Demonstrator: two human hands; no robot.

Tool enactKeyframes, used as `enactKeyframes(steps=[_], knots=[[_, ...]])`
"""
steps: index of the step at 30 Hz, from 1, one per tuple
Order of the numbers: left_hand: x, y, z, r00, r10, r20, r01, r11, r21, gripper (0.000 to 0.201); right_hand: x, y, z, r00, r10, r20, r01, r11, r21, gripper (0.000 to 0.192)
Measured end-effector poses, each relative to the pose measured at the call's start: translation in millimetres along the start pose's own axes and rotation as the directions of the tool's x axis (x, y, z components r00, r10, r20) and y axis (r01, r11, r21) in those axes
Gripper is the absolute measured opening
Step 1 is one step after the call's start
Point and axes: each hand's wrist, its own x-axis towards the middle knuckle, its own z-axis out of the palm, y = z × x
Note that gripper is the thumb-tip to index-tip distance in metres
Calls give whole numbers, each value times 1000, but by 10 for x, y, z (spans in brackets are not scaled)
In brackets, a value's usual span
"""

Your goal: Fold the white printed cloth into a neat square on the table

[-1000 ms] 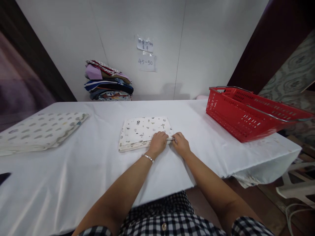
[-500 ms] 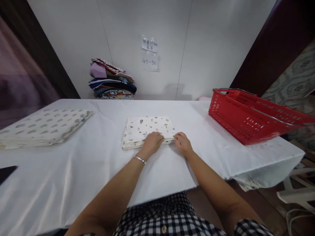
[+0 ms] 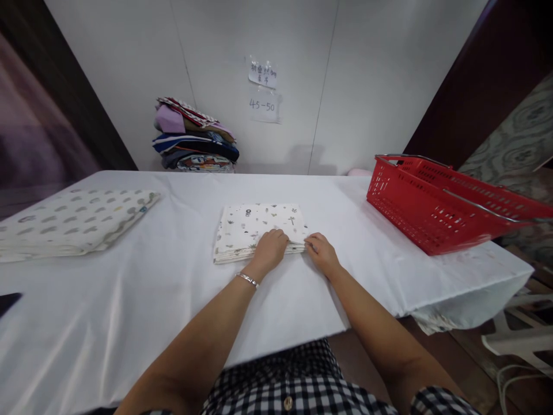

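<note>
A folded white cloth (image 3: 253, 225) with small dark and grey prints lies flat in front of me, its layers stacked along the near edge. My left hand (image 3: 272, 248) rests on that near edge, right of its middle, with the fingers bent over the top layer; the fingertips are partly hidden. At the near right corner, my right hand (image 3: 322, 253) pinches the cloth's edge between thumb and fingers. A bracelet (image 3: 247, 280) circles my left wrist.
Another folded cloth (image 3: 86, 216) with grey cloud shapes lies at the left of the white-covered table (image 3: 164, 300). A red basket (image 3: 432, 207) with metal handles stands at the right. Behind the table rises a pile of folded fabrics (image 3: 194, 138). Paper signs (image 3: 264, 106) hang on the wall.
Both hands stay at the near edge of the cloth, with the right fingers lifting its corner slightly. The whole view has shifted a little.
</note>
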Motion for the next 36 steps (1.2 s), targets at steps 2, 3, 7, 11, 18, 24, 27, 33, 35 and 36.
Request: enactKeyframes(steps=[2,3,7,11,18,24,27,33,35,36], knots=[[-24,19,3,999,29,-17,-29,999,15,23,-3,-7,-14,1000,-16,-6,16,1000,1,21],[-38,27,4,999,42,-14,-42,999,17,22,-5,-11,-21,1000,-23,-6,23,1000,2,21],[-78,35,30,999,38,6,-38,999,-17,20,-9,-27,-45,1000,-24,-2,24,1000,5,20],[-88,16,63,1000,22,-7,-22,999,-48,20,-21,-38,-53,999,-37,-14,37,999,11,20],[-99,8,58,1000,13,-4,-13,996,-88,19,-40,-62,-50,1000,-21,-22,21,1000,-19,24],[-89,15,80,998,-64,-29,58,982,-177,24,-7,-122,-26,995,-67,-69,64,997,-40,23],[-73,27,77,994,-101,-32,91,970,-225,25,15,-118,-13,996,-76,-49,73,996,-45,23],[-42,56,57,988,-152,-23,143,960,-240,25,75,-121,-57,992,-89,86,100,987,-127,23],[-41,59,64,986,-164,-28,153,960,-234,27,112,-157,-74,986,-106,129,127,977,-170,22],[-42,59,70,986,-165,-32,153,961,-232,27,133,-180,-80,982,-117,148,144,971,-189,21]])
